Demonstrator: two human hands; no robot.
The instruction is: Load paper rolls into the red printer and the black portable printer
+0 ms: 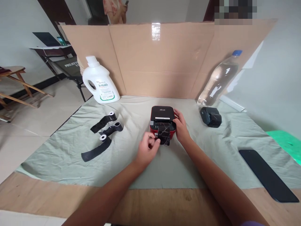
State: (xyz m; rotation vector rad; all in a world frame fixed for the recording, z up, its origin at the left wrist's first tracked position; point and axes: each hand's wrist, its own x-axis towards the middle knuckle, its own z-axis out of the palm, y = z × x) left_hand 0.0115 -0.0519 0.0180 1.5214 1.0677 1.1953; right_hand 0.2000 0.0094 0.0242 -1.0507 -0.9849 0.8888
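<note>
Mid-bench [150, 201], the boxy device [162, 112] looks stiff, best held by its sides — right hand [181, 128] against one, fingers parted; left hand [147, 148] narrowed beside the soft black strip [164, 133] — grip unclear.

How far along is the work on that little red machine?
Already done: a dark strip hangs from the machine. In hand: the left hand touches the strip's end; the right hand rests against the machine. Perhaps left: three partly unrolled rolls on the cloth.

Pale walls [279, 62], tiled floor [28, 119]
</note>
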